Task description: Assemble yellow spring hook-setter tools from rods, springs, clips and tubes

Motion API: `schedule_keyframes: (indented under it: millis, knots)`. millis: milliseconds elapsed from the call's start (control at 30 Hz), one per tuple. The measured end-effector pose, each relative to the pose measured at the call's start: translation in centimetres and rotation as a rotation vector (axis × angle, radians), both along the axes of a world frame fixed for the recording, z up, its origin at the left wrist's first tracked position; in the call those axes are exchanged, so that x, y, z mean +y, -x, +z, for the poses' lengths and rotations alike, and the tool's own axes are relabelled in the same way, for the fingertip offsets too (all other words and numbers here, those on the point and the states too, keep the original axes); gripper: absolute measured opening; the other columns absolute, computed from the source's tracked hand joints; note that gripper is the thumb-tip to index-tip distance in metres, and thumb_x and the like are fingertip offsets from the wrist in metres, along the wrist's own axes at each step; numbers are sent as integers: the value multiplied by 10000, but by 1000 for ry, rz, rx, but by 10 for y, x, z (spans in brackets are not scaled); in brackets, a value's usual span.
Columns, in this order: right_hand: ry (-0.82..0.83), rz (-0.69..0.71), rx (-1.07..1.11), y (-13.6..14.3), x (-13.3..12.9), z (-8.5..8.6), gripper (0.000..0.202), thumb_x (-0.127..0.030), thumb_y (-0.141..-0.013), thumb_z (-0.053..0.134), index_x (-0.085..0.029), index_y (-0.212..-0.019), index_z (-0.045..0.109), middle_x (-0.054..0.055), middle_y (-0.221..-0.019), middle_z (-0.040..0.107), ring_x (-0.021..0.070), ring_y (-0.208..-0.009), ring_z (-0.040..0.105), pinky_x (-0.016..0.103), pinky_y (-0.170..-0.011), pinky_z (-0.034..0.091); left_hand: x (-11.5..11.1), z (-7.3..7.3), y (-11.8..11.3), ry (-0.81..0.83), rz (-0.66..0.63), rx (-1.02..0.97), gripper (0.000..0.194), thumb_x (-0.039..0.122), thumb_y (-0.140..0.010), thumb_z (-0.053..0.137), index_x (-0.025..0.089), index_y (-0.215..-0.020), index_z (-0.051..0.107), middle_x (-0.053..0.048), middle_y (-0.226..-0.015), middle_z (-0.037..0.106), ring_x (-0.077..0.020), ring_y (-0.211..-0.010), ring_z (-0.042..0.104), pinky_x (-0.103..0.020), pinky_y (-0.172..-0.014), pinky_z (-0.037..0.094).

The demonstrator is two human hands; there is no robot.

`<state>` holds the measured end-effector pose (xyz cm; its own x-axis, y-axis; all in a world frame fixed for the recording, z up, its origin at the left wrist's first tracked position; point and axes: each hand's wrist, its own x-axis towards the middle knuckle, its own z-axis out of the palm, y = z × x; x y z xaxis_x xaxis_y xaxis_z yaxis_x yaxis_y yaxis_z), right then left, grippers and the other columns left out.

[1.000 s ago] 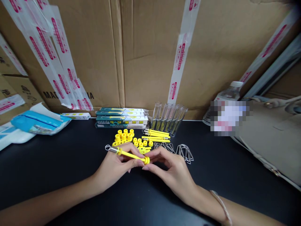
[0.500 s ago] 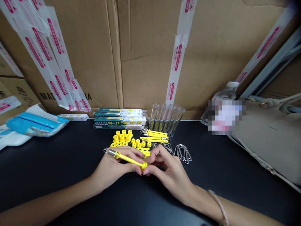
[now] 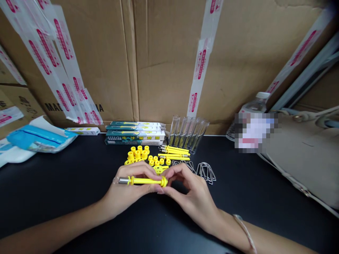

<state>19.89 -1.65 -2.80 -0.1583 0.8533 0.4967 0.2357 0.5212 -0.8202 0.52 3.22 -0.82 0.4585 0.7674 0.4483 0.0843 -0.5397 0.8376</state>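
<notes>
A yellow spring scale rod lies almost level across the fingers of my left hand. Its silver spring end points left, with a wire loop beyond it. At the rod's right end is a yellow collar, pinched between the fingertips of both hands. My right hand is closed on that end, its thumb and index finger touching it. Just behind the hands lie flat yellow pieces, partly hidden by my fingers. Small yellow caps and larger flanged yellow caps stand beyond them.
More yellow rods lie behind the caps, before upright clear tubes. Wire hooks sit at right. Stacked printed boxes stand against the carton. A blue packet, a bottle and a bag flank the black table.
The rod has swung from a slant to nearly level, its silver end coming down and slightly left. My right fingers have closed in around the collar end.
</notes>
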Motion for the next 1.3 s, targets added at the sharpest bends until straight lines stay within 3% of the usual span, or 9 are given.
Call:
schedule_keyframes:
  millis: [167,433,700,867,1000,1133,1300]
  knots:
    - [-54,-43,-73,-1,-1,3,184,-348,-889,725,-216,-993,650,28,-901,723,157,-732,689,275,-699,594,-1,-3,1,110,7,-46,147,269,-676,893,207,-726,770,-14,-713,763,-165,-641,698,-244,-629,539]
    - [-41,25,-36,-2,-1,1,111,-306,-854,769,-212,-881,717,20,-888,778,177,-808,739,261,-757,579,-1,-3,4,-3,-70,-38,163,326,-743,850,204,-682,762,-29,-729,745,-151,-645,682,-258,-660,531]
    - [169,59,17,-2,2,0,225,-424,-894,701,-199,-900,707,30,-831,759,166,-704,702,267,-666,553,-1,-1,1,71,-42,-55,239,355,-737,850,191,-619,724,-26,-725,733,-151,-658,676,-253,-652,523]
    - [369,218,170,1,3,3,336,-492,-934,619,-173,-842,672,20,-711,683,129,-604,631,246,-584,520,-3,1,1,127,-68,-46,213,363,-756,833,203,-640,755,-28,-651,736,-173,-641,685,-267,-640,524]
    - [471,284,278,5,4,5,360,-524,-912,635,-171,-851,664,9,-709,662,113,-586,606,233,-571,513,-2,1,0,224,-11,-13,171,278,-722,851,196,-619,742,-15,-626,720,-159,-592,654,-254,-598,499]
    - [419,262,234,5,5,5,314,-481,-927,635,-176,-951,706,10,-766,679,116,-646,625,235,-639,529,0,-2,-2,257,16,-80,136,173,-650,869,194,-639,735,6,-668,713,-148,-640,657,-232,-620,509]
    - [271,222,-27,3,1,8,240,-421,-908,684,-203,-999,720,13,-867,714,155,-763,658,252,-729,526,0,-3,-3,280,47,-143,130,140,-656,838,197,-673,722,20,-693,693,-142,-695,658,-223,-664,533]
